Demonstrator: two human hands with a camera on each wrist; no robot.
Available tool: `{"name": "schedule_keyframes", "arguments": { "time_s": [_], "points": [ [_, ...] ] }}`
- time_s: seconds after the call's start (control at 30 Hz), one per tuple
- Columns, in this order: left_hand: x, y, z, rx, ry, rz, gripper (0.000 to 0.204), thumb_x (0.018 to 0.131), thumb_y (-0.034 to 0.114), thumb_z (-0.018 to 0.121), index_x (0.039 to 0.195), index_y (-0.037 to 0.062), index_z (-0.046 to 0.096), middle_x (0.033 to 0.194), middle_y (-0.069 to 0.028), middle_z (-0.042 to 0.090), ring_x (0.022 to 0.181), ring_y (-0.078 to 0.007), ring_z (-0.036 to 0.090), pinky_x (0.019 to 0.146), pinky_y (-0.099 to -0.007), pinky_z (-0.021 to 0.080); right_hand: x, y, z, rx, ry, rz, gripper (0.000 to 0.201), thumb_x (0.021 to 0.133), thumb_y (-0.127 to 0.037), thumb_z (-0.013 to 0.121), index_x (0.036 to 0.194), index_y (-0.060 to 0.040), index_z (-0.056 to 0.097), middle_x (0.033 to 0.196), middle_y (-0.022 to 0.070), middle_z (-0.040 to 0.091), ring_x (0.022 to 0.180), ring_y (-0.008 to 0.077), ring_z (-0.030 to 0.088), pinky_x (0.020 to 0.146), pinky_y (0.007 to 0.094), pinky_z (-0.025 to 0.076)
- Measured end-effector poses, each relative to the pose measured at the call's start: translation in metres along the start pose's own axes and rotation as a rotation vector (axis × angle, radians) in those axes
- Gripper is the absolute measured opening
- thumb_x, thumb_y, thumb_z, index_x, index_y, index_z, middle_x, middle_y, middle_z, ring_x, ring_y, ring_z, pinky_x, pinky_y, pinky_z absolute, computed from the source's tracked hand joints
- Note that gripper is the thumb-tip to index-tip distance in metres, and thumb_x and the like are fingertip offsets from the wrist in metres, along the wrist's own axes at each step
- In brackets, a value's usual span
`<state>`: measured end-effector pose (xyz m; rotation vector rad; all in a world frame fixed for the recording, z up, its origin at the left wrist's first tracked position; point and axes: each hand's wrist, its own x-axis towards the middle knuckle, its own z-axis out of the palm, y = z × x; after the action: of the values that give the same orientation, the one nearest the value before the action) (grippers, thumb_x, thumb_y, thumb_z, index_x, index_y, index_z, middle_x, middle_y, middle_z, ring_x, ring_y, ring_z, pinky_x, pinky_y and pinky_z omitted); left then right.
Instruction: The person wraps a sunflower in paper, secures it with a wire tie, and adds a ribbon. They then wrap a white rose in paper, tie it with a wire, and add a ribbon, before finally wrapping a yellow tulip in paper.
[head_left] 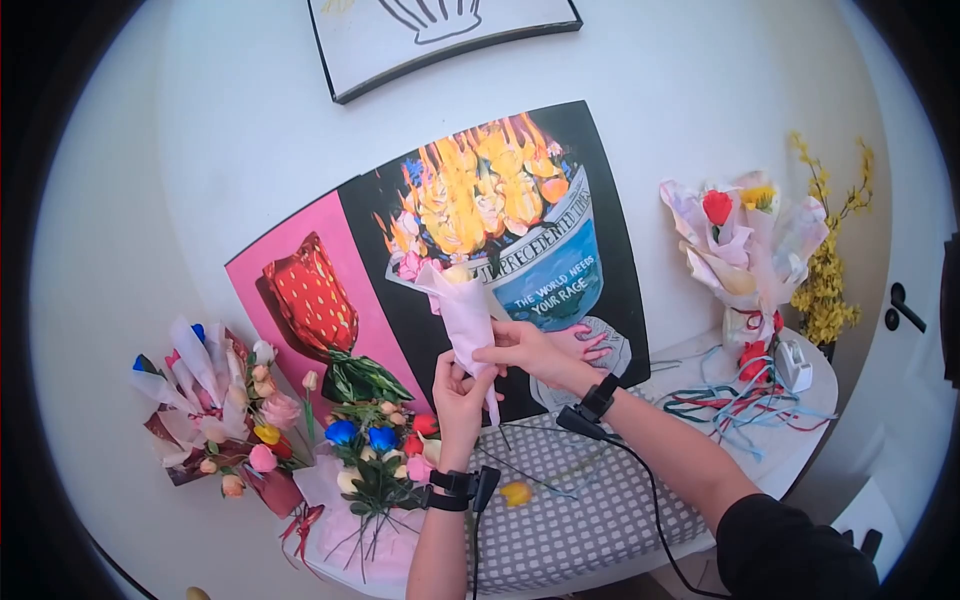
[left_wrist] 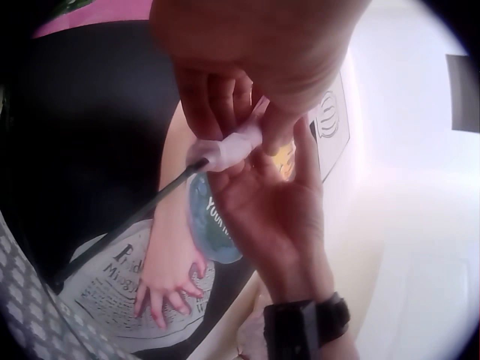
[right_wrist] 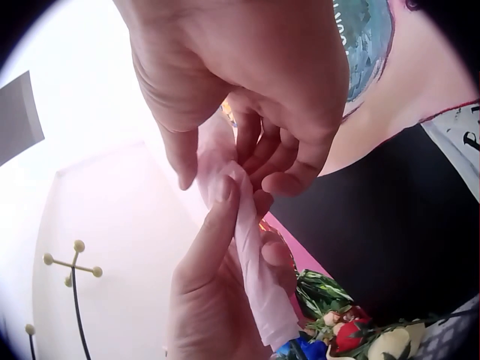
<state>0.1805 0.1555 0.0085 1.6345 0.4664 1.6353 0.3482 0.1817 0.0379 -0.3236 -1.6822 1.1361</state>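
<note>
A single flower with a pale yellow head (head_left: pixel 457 273) is wrapped in a cone of light pink paper (head_left: pixel 462 315), held upright in front of the painted panels. My left hand (head_left: pixel 462 395) grips the narrow lower end, its thumb pressed along the twisted paper (right_wrist: pixel 255 262) in the right wrist view. Higher up, my right hand (head_left: pixel 535 352) holds the wrap from the right, thumb and curled fingers on either side of it. A dark green stem (left_wrist: pixel 135 216) sticks out below the paper in the left wrist view.
Loose flowers, including blue roses (head_left: pixel 383 438), lie left on the table beside a wrapped bouquet (head_left: pixel 215 400). A yellow bloom (head_left: pixel 516 494) rests on the grey patterned cloth (head_left: pixel 570 530). At right stand another bouquet (head_left: pixel 745 245), tangled ribbons (head_left: pixel 715 405) and a white tape dispenser (head_left: pixel 794 366).
</note>
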Motion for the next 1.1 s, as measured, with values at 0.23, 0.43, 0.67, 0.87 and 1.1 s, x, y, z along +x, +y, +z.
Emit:
{"name": "schedule_keyframes", "arguments": {
  "time_s": [0.23, 0.43, 0.67, 0.87, 1.1],
  "points": [
    [-0.01, -0.015, -0.011, 0.191, 0.007, -0.022, 0.031, 0.097, 0.003, 0.066, 0.124, 0.0006, 0.05, 0.104, -0.0091, 0.069, 0.07, -0.0072, 0.066, 0.052, -0.0223, 0.057, 0.001, 0.017, 0.001, -0.097, 0.122, 0.115, 0.027, 0.096, -0.017, 0.072, 0.116, 0.0, 0.066, 0.096, 0.0024, 0.071, 0.075, 0.0068, 0.063, 0.06, 0.0218, 0.049],
    [-0.015, -0.023, -0.026, 0.115, 0.092, 0.011, 0.012, 0.103, 0.012, 0.062, 0.107, 0.0012, 0.064, 0.084, -0.0039, 0.071, 0.067, -0.0056, 0.066, 0.048, -0.0182, 0.046, 0.0, 0.023, 0.008, -0.067, 0.085, 0.092, 0.035, 0.096, -0.017, 0.07, 0.126, -0.0006, 0.06, 0.104, 0.0032, 0.07, 0.085, 0.0081, 0.066, 0.065, 0.0232, 0.054],
    [-0.018, -0.021, -0.031, 0.265, 0.129, 0.08, 0.011, 0.101, 0.012, 0.066, 0.1, 0.0011, 0.066, 0.08, -0.0006, 0.068, 0.067, -0.0036, 0.065, 0.049, -0.0176, 0.042, -0.002, 0.018, 0.023, -0.165, 0.045, 0.083, 0.053, 0.094, -0.022, 0.076, 0.135, -0.0032, 0.049, 0.098, 0.0045, 0.07, 0.08, 0.0096, 0.068, 0.06, 0.0229, 0.055],
    [-0.017, -0.023, -0.035, 0.222, 0.128, 0.012, 0.011, 0.1, 0.01, 0.067, 0.097, -0.0002, 0.068, 0.082, -0.0002, 0.068, 0.066, -0.0033, 0.063, 0.05, -0.0179, 0.043, -0.003, 0.013, 0.024, -0.162, 0.066, 0.085, 0.053, 0.095, -0.022, 0.074, 0.136, -0.0025, 0.047, 0.097, 0.0058, 0.069, 0.078, 0.0104, 0.069, 0.058, 0.0231, 0.055],
    [-0.016, -0.028, -0.039, 0.136, 0.126, -0.048, 0.016, 0.102, 0.014, 0.064, 0.103, -0.0008, 0.069, 0.085, -0.0024, 0.069, 0.07, -0.0059, 0.064, 0.051, -0.0206, 0.05, 0.001, 0.031, 0.006, -0.119, 0.04, 0.152, 0.041, 0.098, -0.021, 0.071, 0.129, -0.0012, 0.052, 0.1, 0.007, 0.069, 0.08, 0.0123, 0.069, 0.057, 0.0241, 0.055]
  ]
}}
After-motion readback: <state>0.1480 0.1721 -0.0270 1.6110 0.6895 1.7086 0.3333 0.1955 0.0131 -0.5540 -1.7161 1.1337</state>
